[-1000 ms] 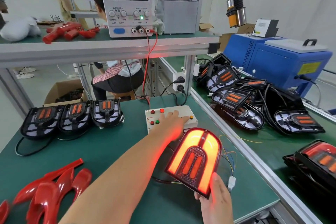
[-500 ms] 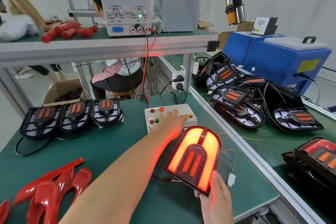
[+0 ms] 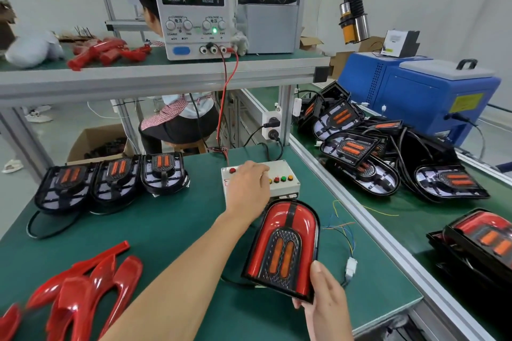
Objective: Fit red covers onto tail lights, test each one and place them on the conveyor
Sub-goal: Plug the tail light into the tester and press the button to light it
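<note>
I am at a green-matted workbench (image 3: 171,230) in an assembly hall, with a shelf above it and a green conveyor (image 3: 388,210) running along my right.

My left hand (image 3: 248,188) lies on top of the white button box (image 3: 279,174), fingers bent down over its row of coloured buttons; I cannot tell which button they touch. My right hand (image 3: 327,302) grips the near edge of the tail light (image 3: 282,246), thumb on its face and the other fingers curled under it, holding it tilted up just in front of the box. Its red cover is on; the two orange strips in its middle look faintly lit, while the red arch around them looks dark.

To my left, three uncovered tail lights (image 3: 113,183) stand in a row on the mat, and loose red covers (image 3: 80,288) lie heaped near the front corner. Thin coloured wires and a white connector (image 3: 350,267) lie to the right of the held light.

On the shelf, the power supply (image 3: 194,14) reads 0.158 and 12.00, red and black leads dropping toward the box. A pile of uncovered lights (image 3: 388,158) sits on the conveyor beside a blue machine (image 3: 421,91), and a covered one (image 3: 482,241) lies nearer me.
</note>
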Motion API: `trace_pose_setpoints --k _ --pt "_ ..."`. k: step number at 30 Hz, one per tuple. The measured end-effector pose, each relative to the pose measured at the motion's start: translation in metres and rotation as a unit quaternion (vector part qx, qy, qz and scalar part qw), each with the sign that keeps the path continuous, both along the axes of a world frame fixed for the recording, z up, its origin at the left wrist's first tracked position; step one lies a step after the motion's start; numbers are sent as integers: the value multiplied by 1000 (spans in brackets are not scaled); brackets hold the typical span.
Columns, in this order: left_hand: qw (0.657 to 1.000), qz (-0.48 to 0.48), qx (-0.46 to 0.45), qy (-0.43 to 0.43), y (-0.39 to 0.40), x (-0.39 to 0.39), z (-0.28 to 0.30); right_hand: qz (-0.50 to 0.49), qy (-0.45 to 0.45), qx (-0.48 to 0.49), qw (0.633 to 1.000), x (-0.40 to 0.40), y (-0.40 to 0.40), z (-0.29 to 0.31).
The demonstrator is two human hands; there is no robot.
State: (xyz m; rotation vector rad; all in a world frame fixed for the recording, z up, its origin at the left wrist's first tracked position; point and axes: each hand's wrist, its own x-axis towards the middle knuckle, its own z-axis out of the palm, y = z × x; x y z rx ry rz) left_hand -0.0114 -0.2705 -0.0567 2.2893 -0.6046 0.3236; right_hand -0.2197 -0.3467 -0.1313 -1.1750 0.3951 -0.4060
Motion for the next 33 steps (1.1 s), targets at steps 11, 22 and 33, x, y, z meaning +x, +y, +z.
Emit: trace_pose_setpoints --k 11,22,33 --pt "974 26 2 223 66 -76 -31 93 123 -80 985 7 1 16" --pt "968 49 -20 244 63 -87 -40 -119 185 -359 907 -29 -11 11" --pt "984 -44 -150 87 29 -140 0 -114 405 -529 737 -11 -65 16"
